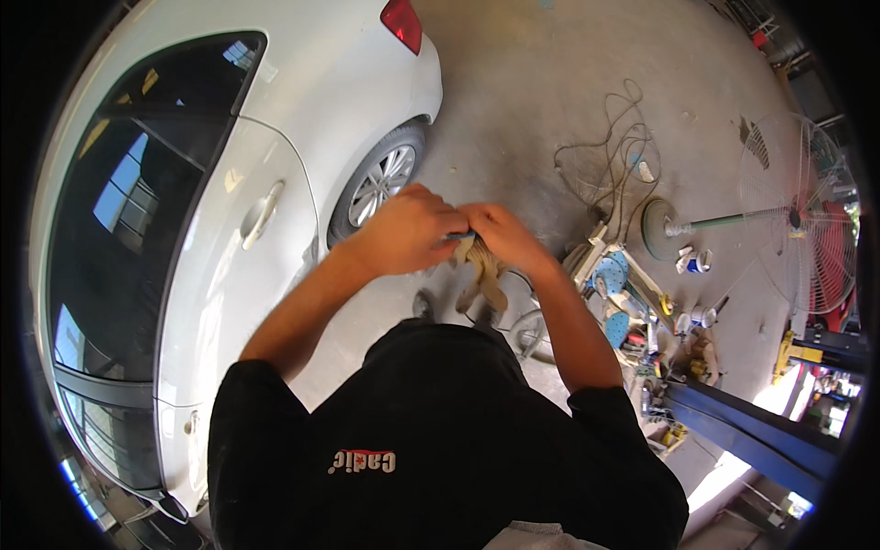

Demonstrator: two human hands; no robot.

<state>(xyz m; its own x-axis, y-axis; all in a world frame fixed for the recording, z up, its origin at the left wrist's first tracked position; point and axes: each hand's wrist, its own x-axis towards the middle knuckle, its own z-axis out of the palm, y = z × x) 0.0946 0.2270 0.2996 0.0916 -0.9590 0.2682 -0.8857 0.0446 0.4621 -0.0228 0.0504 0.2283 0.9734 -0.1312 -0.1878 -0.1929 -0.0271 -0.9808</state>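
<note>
My left hand (414, 235) and my right hand (506, 240) meet in front of my body, fingers closed. Both pinch the top of a tan work glove (483, 271), which hangs limp with its fingers downward. A small bit of blue shows at its upper edge, between my hands. Whether there is a second glove in the bundle I cannot tell. Beyond my left hand is the rear wheel (381, 176) of a white car (348, 69), apart from my fingers.
Along my left runs the car's side with a door handle (263, 215). To the right, a cluttered cart (632, 307) holds blue sanding discs (611, 273). Behind it are a tangled cable (607, 147), a large caged fan (796, 218) and a blue lift beam (747, 423).
</note>
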